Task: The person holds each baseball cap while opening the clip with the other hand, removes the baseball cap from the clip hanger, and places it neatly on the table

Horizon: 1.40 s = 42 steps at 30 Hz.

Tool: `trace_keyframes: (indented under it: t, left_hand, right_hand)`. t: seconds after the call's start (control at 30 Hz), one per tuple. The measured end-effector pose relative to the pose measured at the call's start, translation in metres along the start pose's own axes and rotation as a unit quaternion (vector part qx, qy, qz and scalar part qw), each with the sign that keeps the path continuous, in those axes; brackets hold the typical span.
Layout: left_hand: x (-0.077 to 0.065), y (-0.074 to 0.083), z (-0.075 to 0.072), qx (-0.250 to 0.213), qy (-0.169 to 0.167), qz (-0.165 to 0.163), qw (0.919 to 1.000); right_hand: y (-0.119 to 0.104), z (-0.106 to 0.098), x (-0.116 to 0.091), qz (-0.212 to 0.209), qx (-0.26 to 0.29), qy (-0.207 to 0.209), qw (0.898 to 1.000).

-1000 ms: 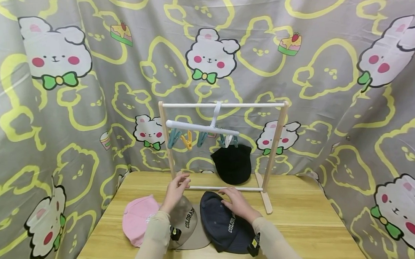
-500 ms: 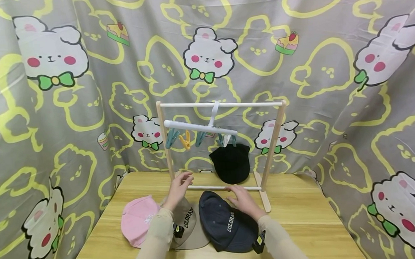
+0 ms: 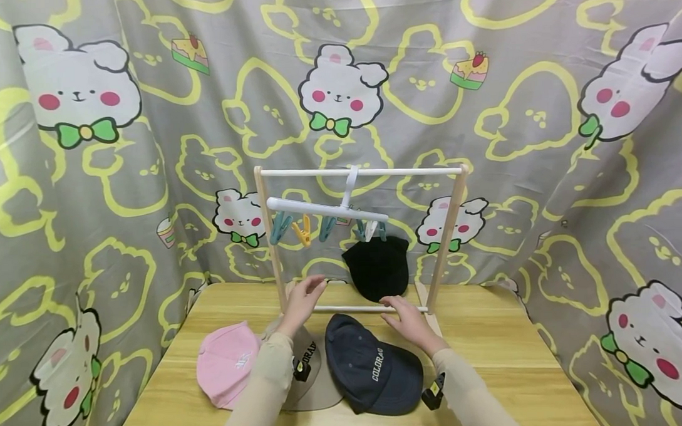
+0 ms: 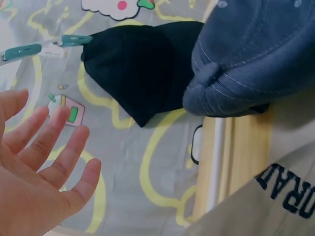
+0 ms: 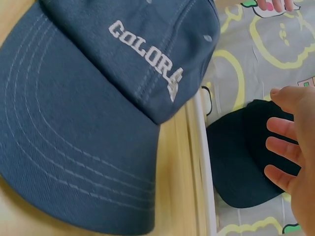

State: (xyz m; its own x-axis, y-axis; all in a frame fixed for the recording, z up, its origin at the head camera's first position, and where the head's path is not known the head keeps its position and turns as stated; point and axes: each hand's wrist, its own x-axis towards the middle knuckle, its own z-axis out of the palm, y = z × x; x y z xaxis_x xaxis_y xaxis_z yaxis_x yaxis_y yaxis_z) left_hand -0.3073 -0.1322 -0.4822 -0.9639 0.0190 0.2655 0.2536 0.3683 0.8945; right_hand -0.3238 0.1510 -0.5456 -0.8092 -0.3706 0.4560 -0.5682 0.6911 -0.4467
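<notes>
My left hand is in the air above the beige cap, its fingers loosely spread and holding nothing. Past the navy cap, my right hand hovers near the rack's lower bar, also holding nothing. Both caps carry "COLORA..." lettering and lie on the table beside a pink cap. A black cap hangs by a teal clothespin from the white hanger. In the right wrist view, the right fingers overlap the black cap; contact cannot be told.
A wooden rack with white bars stands at the back of the wooden table, bearing the hanger. Several other clothespins, including a yellow one, dangle from it. A patterned curtain surrounds the table.
My right hand has moved from over the navy cap forward and to the right. My left hand has shifted slightly forward and right. The caps stay where they were.
</notes>
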Motion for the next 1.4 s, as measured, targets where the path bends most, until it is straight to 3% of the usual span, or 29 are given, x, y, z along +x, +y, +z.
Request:
trace_keyframes:
  t: [0.23, 0.43, 0.67, 0.87, 1.13, 1.4]
  left_hand:
    - [0.010, 0.003, 0.006, 0.003, -0.006, 0.021, 0.9998]
    - [0.019, 0.007, 0.013, -0.001, -0.022, 0.006, 0.9997]
    - [0.030, 0.012, 0.020, 0.018, -0.028, 0.012, 0.9994]
    - [0.038, 0.021, 0.026, -0.002, -0.031, 0.011, 0.9995]
    - [0.050, 0.024, 0.038, -0.056, -0.037, -0.030, 0.9973]
    - [0.062, 0.031, 0.050, -0.021, -0.049, -0.037, 0.9979]
  right_hand:
    - [0.005, -0.012, 0.004, 0.014, 0.005, -0.001, 1.000]
    - [0.006, -0.024, 0.009, 0.023, -0.005, 0.002, 1.000]
    - [0.011, -0.027, 0.015, 0.021, -0.015, 0.030, 0.999]
    - [0.014, -0.031, 0.020, 0.062, 0.019, 0.023, 0.998]
    - [0.024, -0.031, 0.026, 0.120, 0.062, 0.016, 0.991]
    - [0.024, -0.028, 0.033, 0.155, 0.092, 0.018, 0.983]
